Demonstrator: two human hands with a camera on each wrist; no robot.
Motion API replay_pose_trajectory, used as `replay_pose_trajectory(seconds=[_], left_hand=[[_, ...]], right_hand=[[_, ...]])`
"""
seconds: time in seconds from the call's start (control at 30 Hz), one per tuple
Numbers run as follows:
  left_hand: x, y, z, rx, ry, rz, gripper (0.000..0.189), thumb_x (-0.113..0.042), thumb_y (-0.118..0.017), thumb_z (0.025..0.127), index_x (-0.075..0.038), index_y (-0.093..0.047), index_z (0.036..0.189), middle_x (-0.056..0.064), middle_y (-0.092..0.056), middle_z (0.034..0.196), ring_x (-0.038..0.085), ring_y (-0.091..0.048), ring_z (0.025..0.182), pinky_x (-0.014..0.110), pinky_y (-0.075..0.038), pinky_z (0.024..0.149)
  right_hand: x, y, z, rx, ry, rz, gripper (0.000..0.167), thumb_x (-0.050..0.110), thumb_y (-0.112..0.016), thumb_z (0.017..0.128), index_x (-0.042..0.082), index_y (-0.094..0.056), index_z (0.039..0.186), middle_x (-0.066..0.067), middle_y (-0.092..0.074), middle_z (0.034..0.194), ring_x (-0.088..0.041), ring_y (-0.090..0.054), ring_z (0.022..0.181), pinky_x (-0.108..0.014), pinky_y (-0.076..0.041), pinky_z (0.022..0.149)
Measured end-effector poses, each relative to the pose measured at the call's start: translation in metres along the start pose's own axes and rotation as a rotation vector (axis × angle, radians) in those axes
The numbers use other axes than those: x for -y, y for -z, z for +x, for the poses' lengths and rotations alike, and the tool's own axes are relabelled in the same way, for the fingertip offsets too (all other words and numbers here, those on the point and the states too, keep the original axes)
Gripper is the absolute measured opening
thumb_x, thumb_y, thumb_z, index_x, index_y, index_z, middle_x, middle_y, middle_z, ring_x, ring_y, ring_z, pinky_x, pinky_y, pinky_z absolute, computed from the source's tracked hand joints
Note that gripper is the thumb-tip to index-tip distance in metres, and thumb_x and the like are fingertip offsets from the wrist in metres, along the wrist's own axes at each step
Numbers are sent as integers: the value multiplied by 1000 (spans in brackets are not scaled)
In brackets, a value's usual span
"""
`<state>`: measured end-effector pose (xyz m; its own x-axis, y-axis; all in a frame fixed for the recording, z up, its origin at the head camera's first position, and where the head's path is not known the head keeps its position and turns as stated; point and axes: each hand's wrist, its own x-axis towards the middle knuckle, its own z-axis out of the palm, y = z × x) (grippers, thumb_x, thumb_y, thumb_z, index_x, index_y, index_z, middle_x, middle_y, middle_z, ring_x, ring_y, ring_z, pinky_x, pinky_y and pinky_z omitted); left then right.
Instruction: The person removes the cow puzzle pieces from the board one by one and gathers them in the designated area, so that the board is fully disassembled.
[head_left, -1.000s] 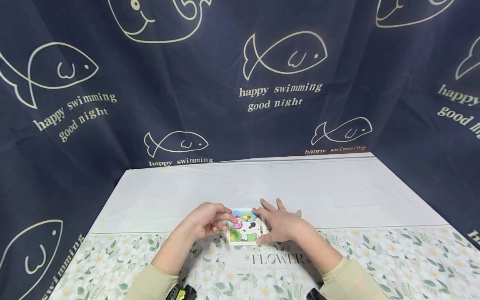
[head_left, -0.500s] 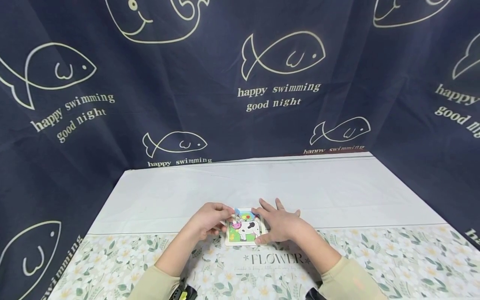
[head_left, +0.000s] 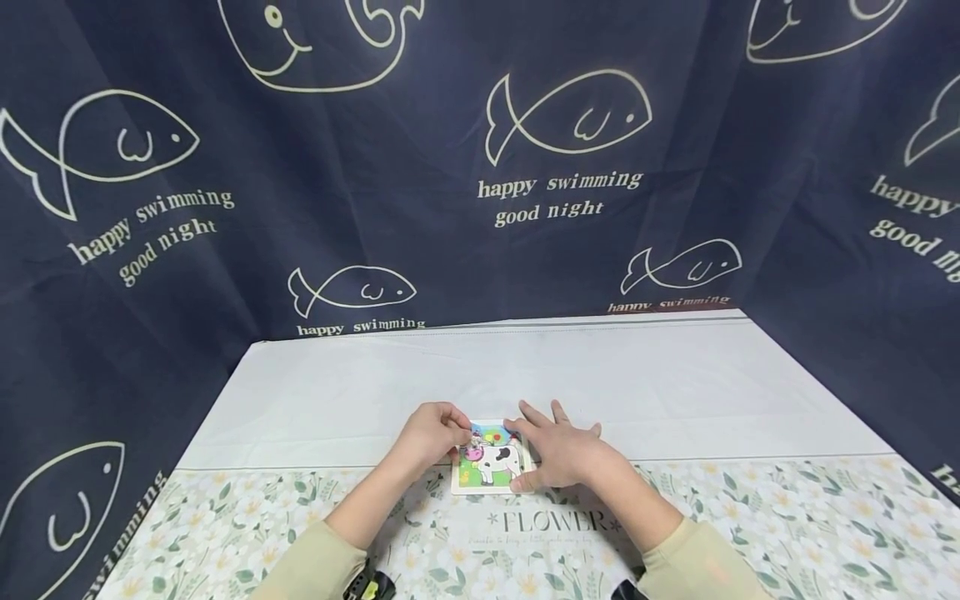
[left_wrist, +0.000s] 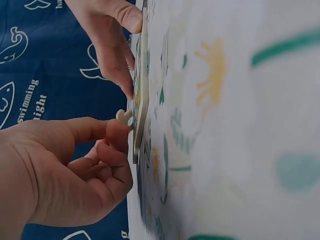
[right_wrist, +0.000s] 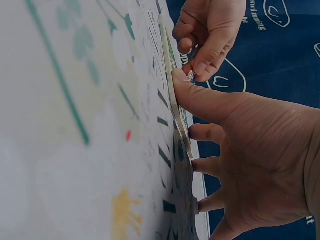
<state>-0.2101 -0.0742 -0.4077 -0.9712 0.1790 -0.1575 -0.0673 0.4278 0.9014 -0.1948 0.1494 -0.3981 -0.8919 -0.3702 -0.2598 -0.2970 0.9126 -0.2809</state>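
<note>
A square wooden jigsaw board [head_left: 487,490] with a spotted cow on green and blue lies flat before me. At its upper left, by the cow's head, my left hand [head_left: 429,437] pinches a small puzzle piece between thumb and forefinger. In the left wrist view the pale, notched puzzle piece [left_wrist: 124,117] stands up from the board's face; the fingertips hide part of it. My right hand [head_left: 564,452] rests on the board's right side with fingers spread. Its thumb [right_wrist: 182,82] presses the near edge, and the other fingers reach past the board's far side.
Beneath the board is a floral cloth [head_left: 787,517] with printed lettering. A plain white strip [head_left: 600,367] covers the table's back part. Dark blue curtains [head_left: 420,208] with fish drawings hang behind and at both sides.
My left hand had its forefinger stretched over the cow's head a second ago; it has since drawn thumb and forefinger together and turned more upright, pinching the puzzle piece. My right hand stays put.
</note>
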Motion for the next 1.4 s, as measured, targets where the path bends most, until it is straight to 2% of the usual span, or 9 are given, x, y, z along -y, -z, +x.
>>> replay_pose_trajectory(seconds=[0.17, 0.3, 0.67, 1.1, 1.4], left_hand=[[3, -1, 0, -24, 4, 12, 18, 2, -70, 86, 1, -63, 103, 9, -63, 77, 14, -58, 56, 25, -48, 53], [8, 0, -1, -26, 20, -15, 30, 5, -69, 84, 4, -62, 113, 10, -62, 80, 15, -59, 57, 26, -48, 55], [18, 10, -2, 2, 41, -86, 32, 3, -69, 88, 1, -64, 119, 11, -63, 78, 16, -61, 60, 27, -53, 57], [31, 42, -14, -15, 22, 27, 31, -2, -69, 89, 0, -65, 120, 10, -64, 79, 21, -63, 69, 33, -50, 64], [44, 67, -23, -73, 61, 68, 30, -2, -70, 89, -2, -68, 119, 9, -64, 84, 21, -61, 71, 32, -45, 59]], right_hand=[[1, -1, 1, 3, 2, -5, 93, 63, -79, 76, 28, -43, 154, -5, -22, 167, -52, -13, 148, -91, -16, 88], [1, -3, 1, 12, 0, -6, 93, 63, -79, 76, 28, -43, 154, -4, -21, 167, -51, -13, 148, -90, -16, 89], [3, -2, 0, 23, -8, 4, 93, 63, -78, 77, 28, -41, 155, -5, -20, 167, -51, -12, 148, -90, -15, 90], [-1, -2, 0, 8, 4, 12, 93, 61, -78, 77, 28, -41, 155, -4, -18, 168, -51, -10, 149, -90, -13, 90], [0, 0, 0, 9, 11, 16, 95, 62, -78, 76, 26, -41, 156, -5, -18, 168, -52, -10, 148, -90, -12, 90]])
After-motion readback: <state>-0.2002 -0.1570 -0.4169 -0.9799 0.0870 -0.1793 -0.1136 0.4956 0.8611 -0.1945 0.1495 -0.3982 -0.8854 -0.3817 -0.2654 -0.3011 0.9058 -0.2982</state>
